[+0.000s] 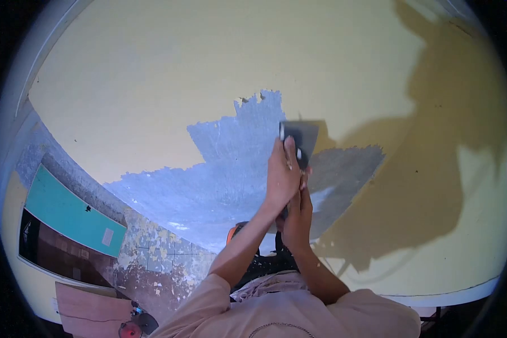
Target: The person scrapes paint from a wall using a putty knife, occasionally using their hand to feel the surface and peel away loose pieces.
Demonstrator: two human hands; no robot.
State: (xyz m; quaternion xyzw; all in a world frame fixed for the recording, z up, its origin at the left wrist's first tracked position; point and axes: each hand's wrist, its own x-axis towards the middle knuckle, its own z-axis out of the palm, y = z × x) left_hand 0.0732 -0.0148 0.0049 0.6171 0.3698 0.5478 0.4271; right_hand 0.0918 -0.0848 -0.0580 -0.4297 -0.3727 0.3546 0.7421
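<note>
A wide-bladed scraper (pixel 304 135) is held up against the wall, its flat metal blade at the lower edge of the yellow paint (pixel 343 73). My left hand (pixel 283 172) is closed around the upper handle close to the blade, with fingers pointing up along it. Lower down, my right hand (pixel 297 219) wraps the handle; part of its grip is hidden behind my left hand and wrist. Around and below the blade spreads a bare grey-blue patch (pixel 231 174) with ragged paint edges. Small loose paint flaps (pixel 253 98) stick out at its top.
Paint flakes (pixel 169 276) litter the floor at lower left. A turquoise panel (pixel 73 211) with a white label stands at the left, above a pink panel (pixel 90 310) and a red round object (pixel 130 329). My shadow (pixel 411 186) falls across the wall at right.
</note>
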